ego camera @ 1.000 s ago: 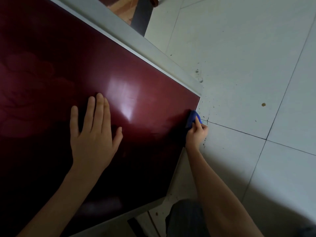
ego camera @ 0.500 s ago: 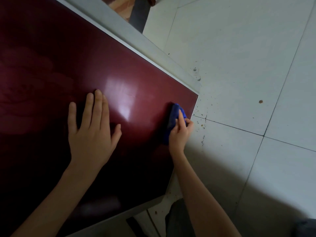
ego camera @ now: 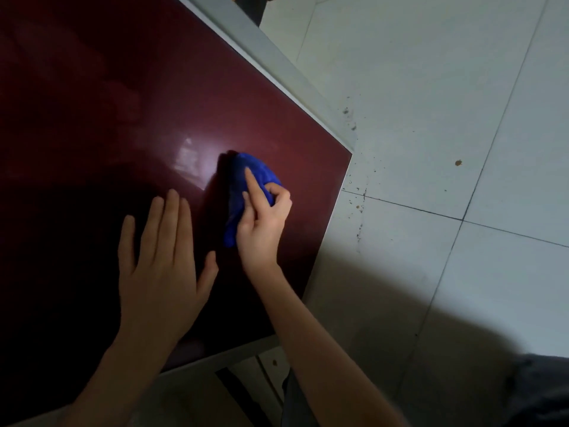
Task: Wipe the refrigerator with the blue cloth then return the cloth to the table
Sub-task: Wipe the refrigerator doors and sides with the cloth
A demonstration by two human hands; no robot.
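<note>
Blue cloth point(ego camera: 251, 192) bunched tight in my right hand point(ego camera: 261, 224) scrubs the refrigerator point(ego camera: 154, 103) door, left hand point(ego camera: 160, 269) spread flat, bracing me.

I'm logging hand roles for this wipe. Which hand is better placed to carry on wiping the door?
The right hand: it already grips the blue cloth and presses it against the dark red refrigerator door. The left hand lies flat and empty on the door, apparently just bracing.

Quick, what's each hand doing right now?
Left hand: open, flat on the dark red refrigerator door, holding nothing.
Right hand: closed on the blue cloth, pressing it against the door.
</note>
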